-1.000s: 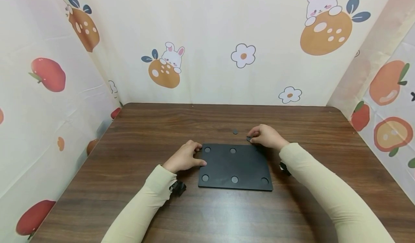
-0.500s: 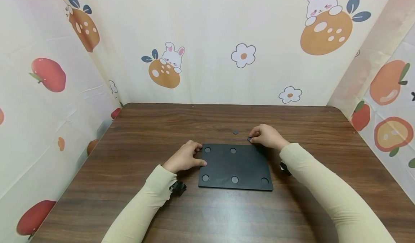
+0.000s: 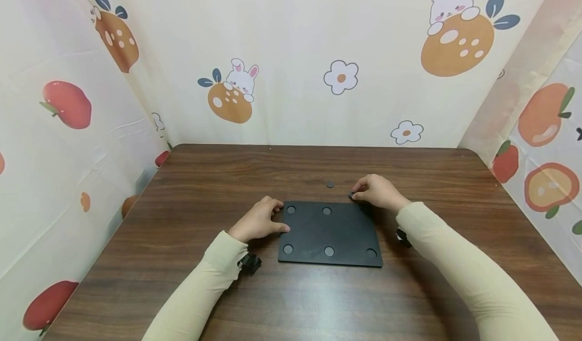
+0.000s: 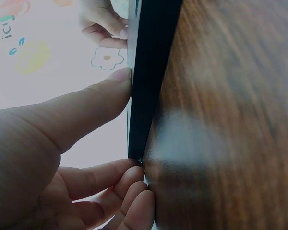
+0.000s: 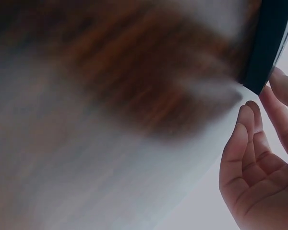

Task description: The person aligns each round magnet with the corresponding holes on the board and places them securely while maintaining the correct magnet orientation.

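Observation:
A flat black rectangular board [image 3: 347, 232] lies on the table with round recesses along its near and far edges. My left hand [image 3: 259, 221] grips the board's far left corner, thumb [image 4: 98, 103] on the top face and fingers curled at the edge. Past the far right corner, my right hand [image 3: 376, 192] pinches a small dark disc [image 3: 351, 195] between thumb and fingertips. That hand hides the board's far right corner in the head view. Grey shows in several recesses; the near right recess [image 3: 371, 253] looks darker. The right wrist view shows the right hand [image 5: 259, 167] beside the board's corner.
Another small dark disc [image 3: 330, 184] lies on the brown wooden table [image 3: 218, 174], beyond the board's far edge. A printed curtain [image 3: 291, 103] stands behind the table and on both sides.
My right hand has shifted slightly to the right with the pinched disc. The left hand and the board have stayed in place.

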`<state>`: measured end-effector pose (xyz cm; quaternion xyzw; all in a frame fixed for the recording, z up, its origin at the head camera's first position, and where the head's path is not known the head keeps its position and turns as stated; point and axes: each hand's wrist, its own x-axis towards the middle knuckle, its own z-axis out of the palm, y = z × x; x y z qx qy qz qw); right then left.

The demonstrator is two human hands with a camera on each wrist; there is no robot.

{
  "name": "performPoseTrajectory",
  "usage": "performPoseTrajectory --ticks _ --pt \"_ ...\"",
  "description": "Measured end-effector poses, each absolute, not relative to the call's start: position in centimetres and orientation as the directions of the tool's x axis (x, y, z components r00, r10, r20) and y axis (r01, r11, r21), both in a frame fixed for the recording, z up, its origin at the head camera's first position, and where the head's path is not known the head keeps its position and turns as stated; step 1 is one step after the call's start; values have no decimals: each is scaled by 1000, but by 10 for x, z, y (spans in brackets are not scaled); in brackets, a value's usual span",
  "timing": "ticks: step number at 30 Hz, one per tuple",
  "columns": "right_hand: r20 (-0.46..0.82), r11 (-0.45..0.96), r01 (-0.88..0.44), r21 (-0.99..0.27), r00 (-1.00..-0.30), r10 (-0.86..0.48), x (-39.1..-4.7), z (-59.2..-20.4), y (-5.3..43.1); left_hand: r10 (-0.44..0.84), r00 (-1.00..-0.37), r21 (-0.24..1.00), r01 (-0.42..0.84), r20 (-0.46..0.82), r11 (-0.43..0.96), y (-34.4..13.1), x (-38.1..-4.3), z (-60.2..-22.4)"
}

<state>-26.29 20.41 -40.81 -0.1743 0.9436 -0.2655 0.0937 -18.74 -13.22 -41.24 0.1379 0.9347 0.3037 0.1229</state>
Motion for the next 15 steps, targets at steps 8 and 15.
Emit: performPoseTrajectory --ticks 8,15 --pt "-82 785 -242 -570 -934 -348 -253 -404 211 331 -932 606 180 -148 775 -131 -187 -412" --pt "-43 783 -250 -570 -942 -333 -246 -405 216 326 -932 609 170 -155 775 -131 -187 -413"
